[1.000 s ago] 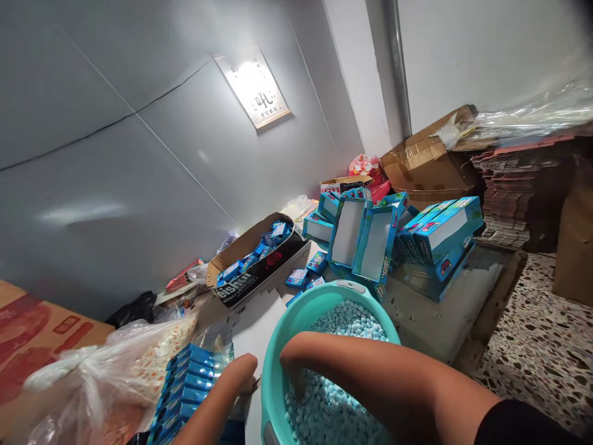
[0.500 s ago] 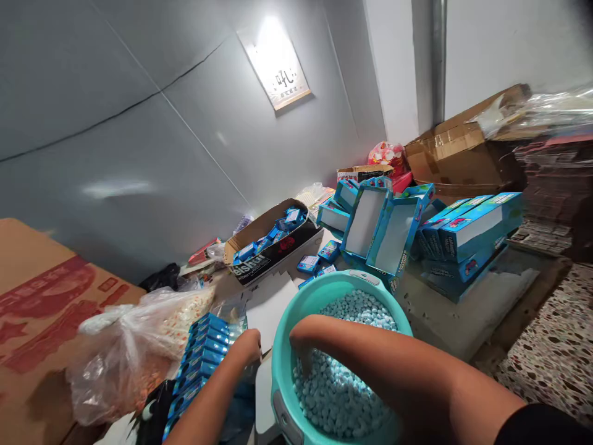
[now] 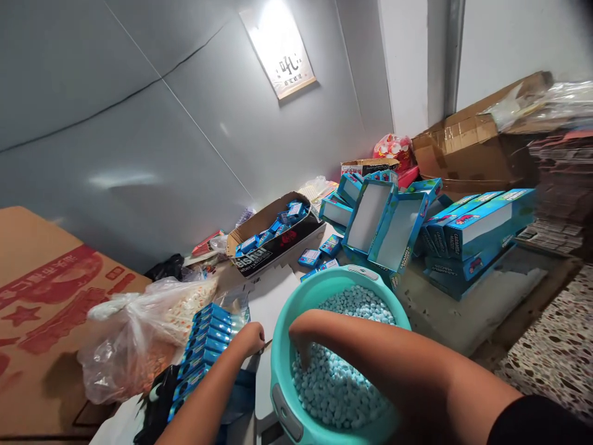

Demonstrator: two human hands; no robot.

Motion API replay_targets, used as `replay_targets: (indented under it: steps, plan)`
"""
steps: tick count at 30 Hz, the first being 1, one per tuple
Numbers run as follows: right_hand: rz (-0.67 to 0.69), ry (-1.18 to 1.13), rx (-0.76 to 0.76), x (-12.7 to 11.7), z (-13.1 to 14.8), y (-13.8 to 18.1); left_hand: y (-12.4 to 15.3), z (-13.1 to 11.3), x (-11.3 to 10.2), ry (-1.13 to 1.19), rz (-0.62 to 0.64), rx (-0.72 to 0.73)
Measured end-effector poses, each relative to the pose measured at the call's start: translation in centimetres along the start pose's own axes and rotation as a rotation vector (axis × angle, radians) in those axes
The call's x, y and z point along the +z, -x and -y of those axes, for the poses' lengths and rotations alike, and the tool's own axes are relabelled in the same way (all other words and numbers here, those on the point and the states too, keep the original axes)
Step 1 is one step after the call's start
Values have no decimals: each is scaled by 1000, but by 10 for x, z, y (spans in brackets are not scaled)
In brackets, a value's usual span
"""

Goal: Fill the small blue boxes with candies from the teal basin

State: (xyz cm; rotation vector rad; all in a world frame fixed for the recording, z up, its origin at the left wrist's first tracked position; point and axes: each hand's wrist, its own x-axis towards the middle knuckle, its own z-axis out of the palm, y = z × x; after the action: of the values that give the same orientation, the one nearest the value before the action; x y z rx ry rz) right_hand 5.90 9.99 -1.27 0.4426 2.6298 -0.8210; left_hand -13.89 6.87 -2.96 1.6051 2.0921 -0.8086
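At one teal tub (image 3: 280,346), left hand (image 3: 251,339) curled, right hand (image 3: 303,339) among pellets (image 3: 340,395), grips unclear

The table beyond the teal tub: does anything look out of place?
Somewhat untidy: a few small blue boxes lie loose behind the teal tub, outside the black carton holding others, and open blue trays lean at mixed angles.

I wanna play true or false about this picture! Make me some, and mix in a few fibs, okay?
1. The right hand is inside the tub. True.
2. The tub is bright red. False: it is turquoise.
3. The left hand is outside the tub. True.
4. Small blue boxes lie in an open carton. True.
5. The tub holds only water. False: it holds many small, pale blue pieces.
6. All the walls are black. False: they look grey and white.
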Motion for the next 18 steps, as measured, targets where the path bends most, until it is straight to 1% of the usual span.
replay_targets:
  steps: [2,3,7,13,16,18]
  plan:
    - [119,80,51,-2,3,4,1,-2,2,32,12,-21]
    - [131,91,48,-3,4,6,1,-3,3,49,18,-33]
    - [144,119,74,-3,6,12,3,-5,6,104,11,-70]
    - [135,114,67,-1,5,16,12,-8,9,137,-65,-66]
    - [88,85,85,0,4,12,21,-7,0,145,-147,-28]
    - [45,64,80,0,3,8,29,-6,-17,161,-230,9]
